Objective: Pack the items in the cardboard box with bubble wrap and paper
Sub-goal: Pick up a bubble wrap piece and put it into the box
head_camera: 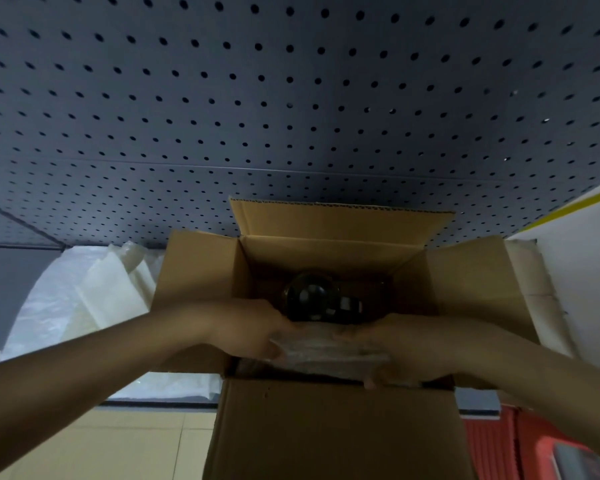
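over the open cardboard box [329, 427], the left hand [253, 332] and right hand [406, 351] each grip one end of a bubble-wrapped bundle [329, 355]. a dark round item [307, 294] sits inside. bubble wrap [49, 306] and paper [118, 285] lie left.

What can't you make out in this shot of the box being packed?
Head view only:
- Dark round item in the cardboard box: deep in shadow, its kind unclear.
- Bubble-wrapped bundle: contents hidden by the wrap and by the left hand and right hand gripping it.
- Box floor: hidden by the bundle and the near flap.
- White wrapping sheets: partly behind the left flap.
- Red object, lower right: cut off by the edge.
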Tool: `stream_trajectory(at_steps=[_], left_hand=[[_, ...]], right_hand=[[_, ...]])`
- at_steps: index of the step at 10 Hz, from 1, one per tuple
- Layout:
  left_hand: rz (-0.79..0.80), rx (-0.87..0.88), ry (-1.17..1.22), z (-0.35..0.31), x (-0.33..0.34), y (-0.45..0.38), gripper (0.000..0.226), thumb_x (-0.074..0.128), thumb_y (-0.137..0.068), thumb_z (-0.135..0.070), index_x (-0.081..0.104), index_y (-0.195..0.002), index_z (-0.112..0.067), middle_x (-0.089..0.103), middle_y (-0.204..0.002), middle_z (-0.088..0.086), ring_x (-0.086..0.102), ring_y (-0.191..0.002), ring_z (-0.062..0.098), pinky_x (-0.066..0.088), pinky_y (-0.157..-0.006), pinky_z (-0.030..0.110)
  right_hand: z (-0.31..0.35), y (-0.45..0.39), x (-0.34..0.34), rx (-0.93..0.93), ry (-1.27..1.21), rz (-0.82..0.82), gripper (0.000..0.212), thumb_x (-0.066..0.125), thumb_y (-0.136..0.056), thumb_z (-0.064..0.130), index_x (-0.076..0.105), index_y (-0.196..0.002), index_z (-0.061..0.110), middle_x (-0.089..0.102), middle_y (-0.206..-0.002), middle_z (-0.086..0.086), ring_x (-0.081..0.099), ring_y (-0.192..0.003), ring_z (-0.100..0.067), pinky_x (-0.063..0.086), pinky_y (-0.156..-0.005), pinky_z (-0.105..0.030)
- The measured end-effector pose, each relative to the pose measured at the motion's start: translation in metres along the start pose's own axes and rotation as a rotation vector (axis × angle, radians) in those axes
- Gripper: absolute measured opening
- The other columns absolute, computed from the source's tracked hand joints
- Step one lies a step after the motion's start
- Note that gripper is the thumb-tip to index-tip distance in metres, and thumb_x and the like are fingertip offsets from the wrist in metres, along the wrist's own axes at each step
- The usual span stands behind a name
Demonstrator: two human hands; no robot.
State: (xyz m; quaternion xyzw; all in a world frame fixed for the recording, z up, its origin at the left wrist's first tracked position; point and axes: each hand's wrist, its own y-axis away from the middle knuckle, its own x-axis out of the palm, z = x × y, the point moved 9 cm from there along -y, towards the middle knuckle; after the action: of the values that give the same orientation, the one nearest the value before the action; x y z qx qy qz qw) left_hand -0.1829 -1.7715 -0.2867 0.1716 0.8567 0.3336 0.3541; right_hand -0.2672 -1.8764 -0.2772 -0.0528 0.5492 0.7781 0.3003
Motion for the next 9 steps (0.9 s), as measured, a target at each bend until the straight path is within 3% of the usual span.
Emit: stream_trajectory(at_steps=[1, 2, 3, 4, 6, 7, 8, 9], left_hand=[[0.024, -0.029, -0.028, 0.003, 0.004, -0.008, 0.029, 0.050, -0.097, -0.022, 0.057, -0.125, -0.020, 0.064, -0.114, 0.002, 0.061, -0.102, 0.014, 0.048, -0.088, 0.025], [-0.004, -0.078, -0.076, 0.005, 0.007, -0.015, 0.033, 0.047, -0.098, -0.021, 0.052, -0.131, -0.019, 0.061, -0.122, 0.006, 0.060, -0.107, 0.019, 0.047, -0.092, 0.028], [-0.023, -0.157, -0.268, 0.007, 0.017, -0.019, 0.042, 0.044, -0.099, -0.020, 0.042, -0.140, -0.013, 0.050, -0.137, 0.013, 0.050, -0.121, 0.031, 0.042, -0.098, 0.040], [-0.002, -0.297, -0.323, 0.039, 0.054, -0.044, 0.049, 0.037, -0.102, -0.022, 0.027, -0.149, -0.015, 0.034, -0.151, 0.013, 0.035, -0.137, 0.029, 0.028, -0.114, 0.040], [0.092, -0.289, -0.161, 0.046, 0.047, -0.044, 0.050, 0.038, -0.101, -0.024, 0.025, -0.149, -0.014, 0.026, -0.155, 0.012, 0.022, -0.143, 0.027, 0.008, -0.119, 0.041], [0.077, -0.261, -0.146, 0.046, 0.052, -0.051, 0.051, 0.039, -0.101, -0.022, 0.027, -0.148, -0.006, 0.024, -0.154, 0.018, 0.022, -0.142, 0.033, 0.016, -0.117, 0.046], [0.263, -0.284, -0.061, 0.055, 0.078, -0.059, 0.048, 0.033, -0.103, -0.028, 0.031, -0.146, -0.006, 0.028, -0.153, 0.017, 0.027, -0.140, 0.031, 0.018, -0.116, 0.041], [0.272, -0.249, -0.036, 0.052, 0.074, -0.060, 0.049, 0.031, -0.102, -0.035, 0.034, -0.145, -0.012, 0.034, -0.150, 0.015, 0.033, -0.136, 0.030, 0.023, -0.116, 0.044]], right_hand=[[-0.004, -0.006, 0.003, -0.040, 0.054, -0.044, 0.063, 0.058, -0.091, 0.037, 0.026, -0.145, 0.040, 0.053, -0.134, 0.001, 0.055, -0.116, -0.020, 0.047, -0.098, -0.035], [-0.008, -0.011, 0.000, -0.071, 0.078, -0.106, 0.056, 0.057, -0.092, 0.023, 0.036, -0.144, 0.033, 0.055, -0.132, -0.006, 0.054, -0.119, -0.028, 0.043, -0.100, -0.037], [-0.013, -0.029, 0.011, -0.048, 0.137, -0.052, 0.052, 0.056, -0.093, 0.020, 0.041, -0.142, 0.024, 0.057, -0.129, -0.011, 0.055, -0.116, -0.032, 0.043, -0.096, -0.039], [-0.022, -0.053, 0.032, 0.016, 0.201, 0.085, 0.039, 0.051, -0.096, 0.020, 0.047, -0.134, 0.018, 0.056, -0.127, -0.013, 0.057, -0.111, -0.031, 0.046, -0.099, -0.042], [-0.030, -0.069, 0.033, -0.007, 0.179, 0.102, 0.045, 0.054, -0.093, 0.022, 0.043, -0.137, 0.025, 0.056, -0.128, -0.009, 0.059, -0.109, -0.027, 0.049, -0.097, -0.043], [-0.030, -0.073, 0.041, 0.001, 0.206, 0.162, 0.047, 0.048, -0.097, 0.016, 0.039, -0.142, 0.020, 0.050, -0.136, -0.012, 0.053, -0.118, -0.030, 0.043, -0.104, -0.040], [-0.027, -0.076, 0.048, 0.058, 0.207, 0.229, 0.041, 0.042, -0.100, 0.012, 0.041, -0.141, 0.008, 0.047, -0.137, -0.018, 0.049, -0.121, -0.033, 0.037, -0.102, -0.034], [-0.026, -0.080, 0.044, 0.080, 0.203, 0.227, 0.042, 0.042, -0.099, 0.012, 0.041, -0.141, 0.008, 0.047, -0.137, -0.018, 0.049, -0.122, -0.033, 0.037, -0.103, -0.035]])
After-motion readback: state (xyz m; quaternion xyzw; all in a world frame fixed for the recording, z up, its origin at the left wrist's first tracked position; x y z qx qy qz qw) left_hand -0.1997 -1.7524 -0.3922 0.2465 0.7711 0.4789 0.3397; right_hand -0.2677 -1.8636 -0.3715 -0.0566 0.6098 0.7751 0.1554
